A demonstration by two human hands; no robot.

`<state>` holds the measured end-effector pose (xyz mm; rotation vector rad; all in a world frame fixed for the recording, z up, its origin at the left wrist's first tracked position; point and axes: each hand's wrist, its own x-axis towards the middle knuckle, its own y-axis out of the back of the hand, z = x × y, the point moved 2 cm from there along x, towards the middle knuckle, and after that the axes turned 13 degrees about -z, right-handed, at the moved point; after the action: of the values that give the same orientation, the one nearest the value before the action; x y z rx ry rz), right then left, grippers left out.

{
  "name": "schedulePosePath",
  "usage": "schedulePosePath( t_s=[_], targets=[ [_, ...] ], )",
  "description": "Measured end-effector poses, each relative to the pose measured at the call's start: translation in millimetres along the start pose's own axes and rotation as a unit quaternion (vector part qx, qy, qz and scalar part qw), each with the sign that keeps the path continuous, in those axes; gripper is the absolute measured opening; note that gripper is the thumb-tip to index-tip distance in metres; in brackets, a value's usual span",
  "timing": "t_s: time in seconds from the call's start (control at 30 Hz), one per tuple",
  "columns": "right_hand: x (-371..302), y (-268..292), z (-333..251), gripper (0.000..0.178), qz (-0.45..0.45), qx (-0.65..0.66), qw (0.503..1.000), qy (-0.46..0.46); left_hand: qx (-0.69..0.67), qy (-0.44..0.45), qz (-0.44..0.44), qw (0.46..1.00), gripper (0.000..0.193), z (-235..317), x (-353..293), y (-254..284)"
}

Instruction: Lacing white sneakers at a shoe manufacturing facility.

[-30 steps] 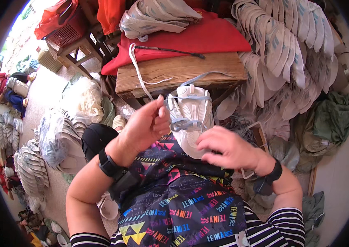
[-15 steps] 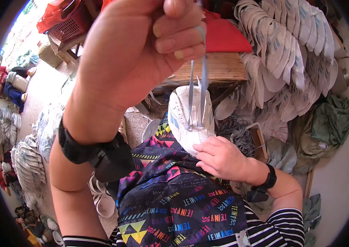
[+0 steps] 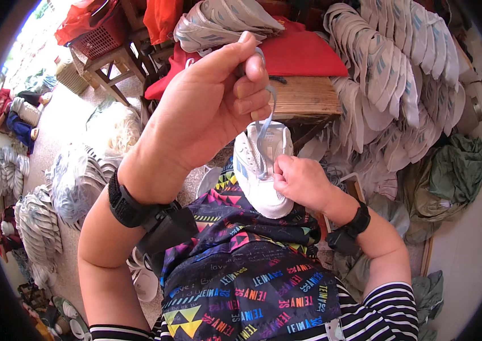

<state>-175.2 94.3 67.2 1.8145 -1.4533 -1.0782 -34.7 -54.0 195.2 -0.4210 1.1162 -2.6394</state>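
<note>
A white sneaker point(image 3: 266, 200) with pale blue stripes rests in my lap on a patterned dark apron point(image 3: 241, 273), its toe towards me. A grey shoelace point(image 3: 274, 104) runs up from its eyelets in a slack curve. My left hand point(image 3: 212, 96), raised above and to the left of the shoe, is closed round the upper part of that lace. Against the right side of the lacing, my right hand point(image 3: 304, 183) is closed with its fingertips tucked in. Whatever those fingers pinch is hidden.
A wooden bench point(image 3: 303, 96) stands ahead, covered partly by red cloth point(image 3: 303, 54) with nested shoe uppers point(image 3: 218, 25) on it. More uppers point(image 3: 371, 62) hang in rows at right, beside green cloth point(image 3: 460, 170). Bundled uppers point(image 3: 39, 224) and a red basket point(image 3: 98, 40) lie left.
My left hand has come lower and nearer, and the lace has gone from taut to slack. My right hand has moved from the shoe's toe up to the lacing and closed.
</note>
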Motion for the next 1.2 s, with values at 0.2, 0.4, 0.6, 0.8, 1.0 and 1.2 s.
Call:
schedulePosePath(
  t_s=[0.2, 0.4, 0.6, 0.8, 1.0, 1.2],
  targets=[
    [-6.0, 5.0, -0.3, 0.011, -0.057, 0.007, 0.998, 0.004, -0.013, -0.026, -0.014, 0.999, 0.036, 11.8, -6.9, 12.6],
    [-19.5, -20.3, -23.6, 0.023, -0.006, -0.055, 0.991, 0.121, -0.113, -0.117, -0.117, 0.980, 0.035, 74.7, -28.1, -12.0],
    [7.6, 0.1, -37.5, 0.044, 0.136, 0.045, 0.971, 0.189, -0.059, -0.121, -0.112, 0.985, 0.038, 45.5, -32.6, -0.1],
    [36.2, 52.1, -15.5, 0.027, 0.005, 0.607, 0.786, 0.118, -0.133, -0.165, 0.019, 0.977, 0.020, 62.1, -82.2, 66.9],
    [-4.1, 143.9, 107.1, 0.017, 0.177, 0.791, 0.574, 0.118, -0.249, -0.244, 0.214, 0.912, 0.012, 88.3, -185.2, 223.3],
    [-102.9, 193.4, 231.0, 0.022, 0.318, 0.765, 0.559, -0.034, -0.363, -0.363, 0.292, 0.807, 0.027, 179.1, -419.7, 380.1]
  ],
)
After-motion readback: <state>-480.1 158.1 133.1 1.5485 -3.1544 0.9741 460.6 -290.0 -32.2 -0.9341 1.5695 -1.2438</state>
